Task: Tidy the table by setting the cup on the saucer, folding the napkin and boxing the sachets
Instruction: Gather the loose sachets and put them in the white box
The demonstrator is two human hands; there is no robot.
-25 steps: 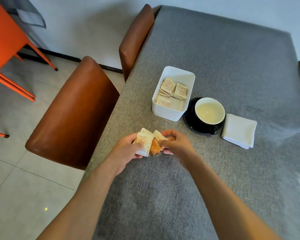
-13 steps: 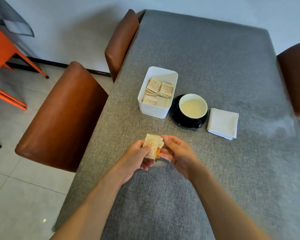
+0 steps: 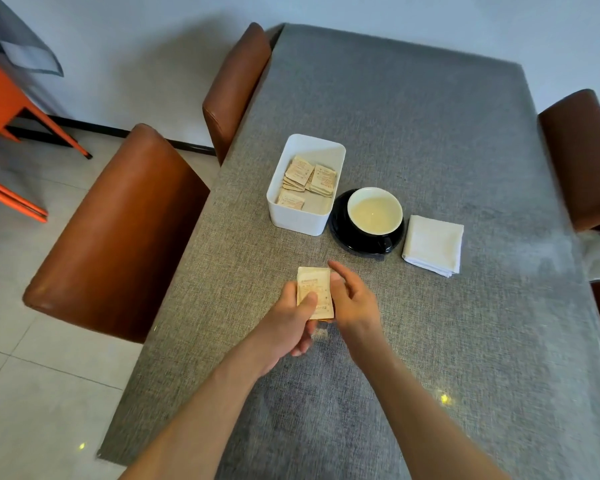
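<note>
Pinching a small sachet stack [image 3: 314, 292], left hand [image 3: 293, 322] grips thumb-on-top; right hand [image 3: 352, 301] half-spread, touching its edge. White box [image 3: 305, 220] at 12 o'clock holds more sachets; cup [image 3: 374, 211] on saucer [image 3: 343, 237]; folded napkin [image 3: 433, 244] at 2 o'clock on worktop [image 3: 430, 133].

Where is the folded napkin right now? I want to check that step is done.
In the head view, the folded napkin lies flat on the table, right of the cup on its saucer, apart from both.
</note>
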